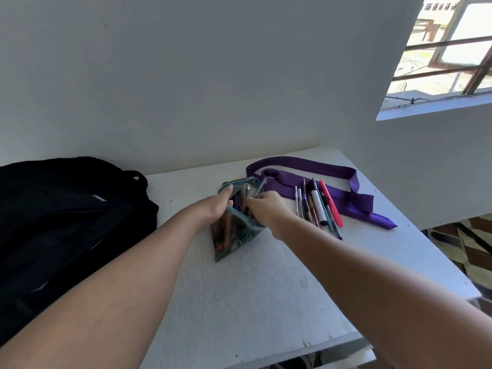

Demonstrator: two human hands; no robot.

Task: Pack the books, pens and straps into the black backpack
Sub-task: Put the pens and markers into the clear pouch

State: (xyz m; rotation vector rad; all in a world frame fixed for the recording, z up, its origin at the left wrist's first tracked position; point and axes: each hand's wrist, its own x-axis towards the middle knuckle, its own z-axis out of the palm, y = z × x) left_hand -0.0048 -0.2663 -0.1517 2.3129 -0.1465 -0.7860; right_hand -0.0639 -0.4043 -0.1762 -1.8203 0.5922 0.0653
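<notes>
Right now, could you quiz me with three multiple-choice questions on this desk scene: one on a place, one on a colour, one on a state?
1. Where is the black fabric backpack? A left of the table B under the window C on the floor
2. The long woven strap is: A red B purple C green
3. The clear teal-edged pencil pouch is: A zipped B open, held by both hands C inside the backpack

Answers: 1 A, it lies at the left. 2 B, plainly purple. 3 B, left hand grips its mouth, right hand puts in a pen.

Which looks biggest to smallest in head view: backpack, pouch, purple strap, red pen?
1. backpack, though nearer the camera, so partly inflated
2. purple strap, longest spread, thin
3. pouch, partly hidden by both hands
4. red pen
</notes>
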